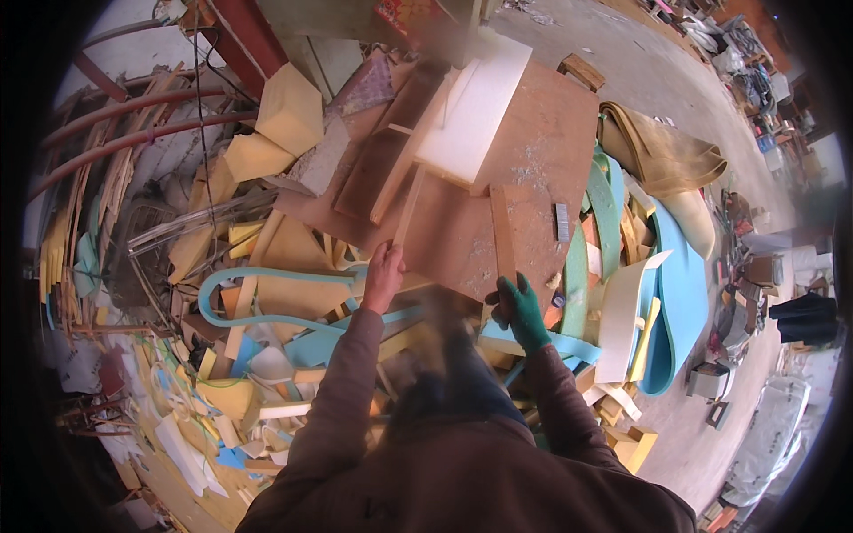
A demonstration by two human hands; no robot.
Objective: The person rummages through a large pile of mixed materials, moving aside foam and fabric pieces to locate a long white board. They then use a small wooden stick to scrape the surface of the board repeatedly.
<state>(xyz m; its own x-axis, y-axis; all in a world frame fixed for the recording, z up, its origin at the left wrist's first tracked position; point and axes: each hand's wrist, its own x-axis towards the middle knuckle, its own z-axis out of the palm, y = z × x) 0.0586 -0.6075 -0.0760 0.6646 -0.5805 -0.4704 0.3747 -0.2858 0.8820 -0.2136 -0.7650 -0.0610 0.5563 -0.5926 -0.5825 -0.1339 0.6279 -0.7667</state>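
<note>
My left hand (384, 277), bare, is closed on the near end of a thin wooden strip (410, 209) that slants away over the tabletop. My right hand (520, 311), in a green glove, grips the near end of a wider, flat wooden slat (503, 233). Both pieces reach over a brown board tabletop (542, 124). Beyond my left hand stands a brown wooden frame (384, 169), with a long white foam block (475, 111) beside it. A small grey ridged strip, perhaps staples, (562, 222) lies to the right of the slat.
Foam offcuts (227, 395) in yellow, white and blue heap around my legs. Blue foam sheets (680, 293) and a folded tan sheet (662, 147) lie at the right. Yellow foam blocks (291, 111) sit at the far left, near a red post (244, 44) and a hanging cable (203, 124).
</note>
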